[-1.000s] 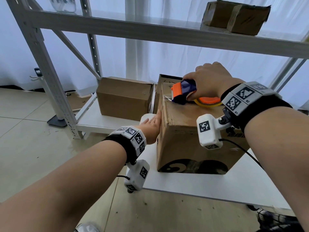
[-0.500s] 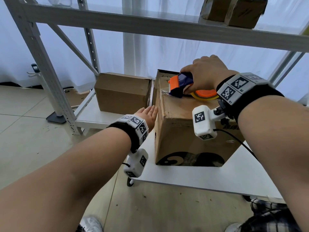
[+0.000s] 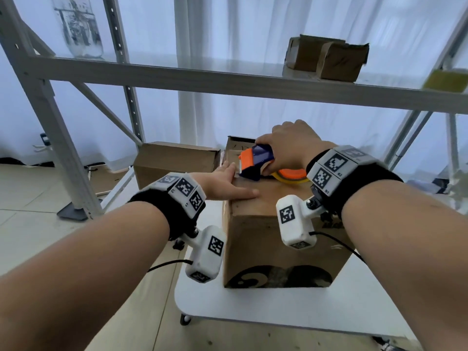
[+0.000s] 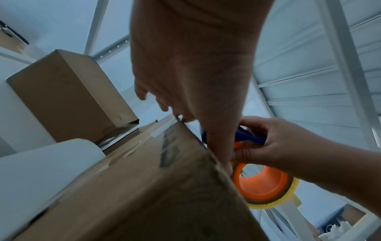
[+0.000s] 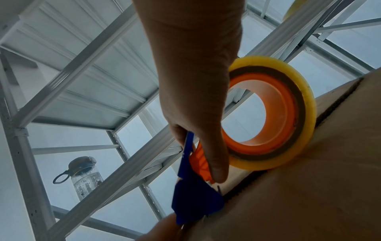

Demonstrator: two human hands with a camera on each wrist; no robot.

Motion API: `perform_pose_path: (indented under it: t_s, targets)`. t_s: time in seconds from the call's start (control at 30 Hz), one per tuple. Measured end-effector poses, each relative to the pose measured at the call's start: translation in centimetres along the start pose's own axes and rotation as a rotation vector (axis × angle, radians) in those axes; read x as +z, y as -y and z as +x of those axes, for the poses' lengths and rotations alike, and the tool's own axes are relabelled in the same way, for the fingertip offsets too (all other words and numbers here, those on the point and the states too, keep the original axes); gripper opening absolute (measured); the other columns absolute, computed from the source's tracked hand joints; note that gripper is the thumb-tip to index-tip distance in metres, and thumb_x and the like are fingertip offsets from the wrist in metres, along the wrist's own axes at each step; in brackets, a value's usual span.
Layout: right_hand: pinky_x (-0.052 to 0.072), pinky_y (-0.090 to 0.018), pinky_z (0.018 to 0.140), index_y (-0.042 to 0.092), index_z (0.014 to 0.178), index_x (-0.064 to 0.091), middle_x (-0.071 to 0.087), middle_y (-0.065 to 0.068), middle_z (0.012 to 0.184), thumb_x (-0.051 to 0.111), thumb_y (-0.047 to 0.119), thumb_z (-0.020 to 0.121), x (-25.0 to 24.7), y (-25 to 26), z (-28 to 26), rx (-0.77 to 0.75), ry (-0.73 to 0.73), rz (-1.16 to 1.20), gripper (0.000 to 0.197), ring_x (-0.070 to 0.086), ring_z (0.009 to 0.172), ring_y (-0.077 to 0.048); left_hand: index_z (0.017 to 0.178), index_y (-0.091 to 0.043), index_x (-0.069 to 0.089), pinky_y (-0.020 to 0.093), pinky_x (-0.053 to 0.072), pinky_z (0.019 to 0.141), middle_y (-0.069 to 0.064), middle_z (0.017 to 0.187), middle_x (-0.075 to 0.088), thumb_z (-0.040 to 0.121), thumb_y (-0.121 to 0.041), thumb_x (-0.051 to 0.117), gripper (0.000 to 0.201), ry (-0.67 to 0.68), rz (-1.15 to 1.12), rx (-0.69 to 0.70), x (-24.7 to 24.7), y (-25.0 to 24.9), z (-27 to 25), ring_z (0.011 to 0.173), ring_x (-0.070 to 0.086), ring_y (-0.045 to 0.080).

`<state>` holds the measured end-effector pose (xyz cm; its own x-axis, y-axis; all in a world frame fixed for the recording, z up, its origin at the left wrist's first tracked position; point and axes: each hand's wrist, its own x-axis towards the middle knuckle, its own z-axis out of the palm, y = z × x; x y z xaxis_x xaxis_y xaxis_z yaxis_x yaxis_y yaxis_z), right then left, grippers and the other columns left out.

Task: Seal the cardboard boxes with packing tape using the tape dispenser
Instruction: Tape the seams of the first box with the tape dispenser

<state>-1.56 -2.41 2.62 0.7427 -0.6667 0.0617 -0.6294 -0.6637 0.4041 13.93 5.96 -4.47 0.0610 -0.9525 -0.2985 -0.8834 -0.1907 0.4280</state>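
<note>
Your left hand (image 3: 222, 182) has come up from the box's side to lie flat on the box (image 3: 273, 239) top — light, bendy card, at the white table's (image 3: 354, 310) near left corner — so press beside the seam; your right hand (image 3: 291, 148) stays wrapped round the tape dispenser (image 3: 255, 160).

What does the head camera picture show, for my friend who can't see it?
A right hand holds a tape dispenser on top of a box, while the left hand lies flat on the box's top. More boxes sit on metal shelves behind.
</note>
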Motion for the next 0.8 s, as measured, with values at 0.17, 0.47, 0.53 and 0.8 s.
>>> perform_pose_path:
  t_s: [0.17, 0.47, 0.53, 0.8]
  targets:
    - [0.031, -0.036, 0.082, 0.037, 0.128, 0.048, 0.056, 0.0, 0.106, 0.06, 0.069, 0.074, 0.0, -0.3, 0.3, -0.002, 0.008, 0.0, 0.064, 0.051, 0.104, -0.024, 0.152, -0.033, -0.005, 0.043, -0.001, 0.117, -0.006, 0.159, -0.013, 0.072, -0.079, 0.05, 0.107, -0.096, -0.024, 0.019, 0.3, 0.4, 2.3, 0.146, -0.013, 0.022]
    - [0.029, -0.035, 0.079, 0.035, 0.128, 0.049, 0.056, 0.001, 0.108, 0.063, 0.069, 0.074, -0.8, -0.1, 1.0, -0.004, -0.031, 0.067, 0.065, 0.051, 0.105, -0.024, 0.15, -0.04, 0.001, 0.052, -0.004, 0.115, -0.002, 0.16, -0.011, 0.068, -0.081, 0.052, 0.105, 0.013, 0.006, -0.074, -2.1, 2.1, 2.7, 0.145, -0.017, 0.025]
    - [0.029, -0.035, 0.079, 0.035, 0.127, 0.049, 0.057, 0.0, 0.111, 0.062, 0.068, 0.075, -1.2, 0.6, 1.5, -0.033, -0.039, 0.027, 0.063, 0.051, 0.106, -0.024, 0.149, -0.044, -0.001, 0.053, -0.004, 0.114, -0.002, 0.159, -0.014, 0.063, -0.083, 0.048, 0.106, 0.05, 0.057, -0.091, -3.1, 2.9, 2.4, 0.144, -0.018, 0.025]
    - [0.028, -0.034, 0.081, 0.038, 0.138, 0.041, 0.057, -0.001, 0.111, 0.061, 0.071, 0.074, -2.0, 1.1, 1.8, -0.029, 0.024, 0.033, 0.075, 0.05, 0.11, -0.025, 0.153, -0.027, -0.001, 0.042, -0.002, 0.117, 0.001, 0.159, -0.013, 0.088, -0.062, 0.046, 0.087, -0.088, 0.002, 0.077, -1.5, 3.4, 1.9, 0.145, -0.015, 0.018]
